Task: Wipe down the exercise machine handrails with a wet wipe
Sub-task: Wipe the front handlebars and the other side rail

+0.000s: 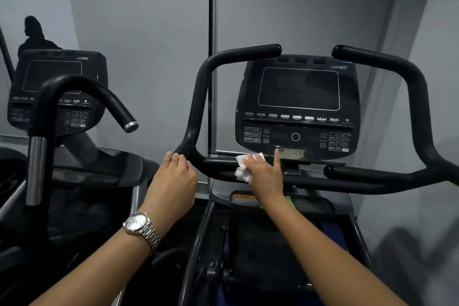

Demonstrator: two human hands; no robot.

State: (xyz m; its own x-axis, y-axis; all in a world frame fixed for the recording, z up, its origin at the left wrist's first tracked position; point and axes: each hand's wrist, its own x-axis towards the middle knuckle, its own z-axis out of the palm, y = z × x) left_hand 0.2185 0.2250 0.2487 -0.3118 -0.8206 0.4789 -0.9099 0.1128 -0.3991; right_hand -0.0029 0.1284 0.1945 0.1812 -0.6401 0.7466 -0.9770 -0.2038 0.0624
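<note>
Just below the console (pixel 298 107), my right hand (pixel 265 172) presses the wet wipe (pixel 242 169) flat on the handrail (pixel 218 165). That hand lies mostly flat, with one finger sticking up toward the console. The wipe is bunched under my fingers and hangs a little on the side away from the console middle. My left hand (pixel 173 176) curls over the bend of the same rail, farther from the console, and holds nothing else. A silver watch (pixel 141 227) sits on that wrist.

I think the wiping is only partly done, because the tall curved rails beside the console look untouched. The wipe could slip out, since I only press on it and do not pinch it. My raised finger is near the console buttons, so I could push one by mistake. A second machine (pixel 57 87) stands past my left hand.
</note>
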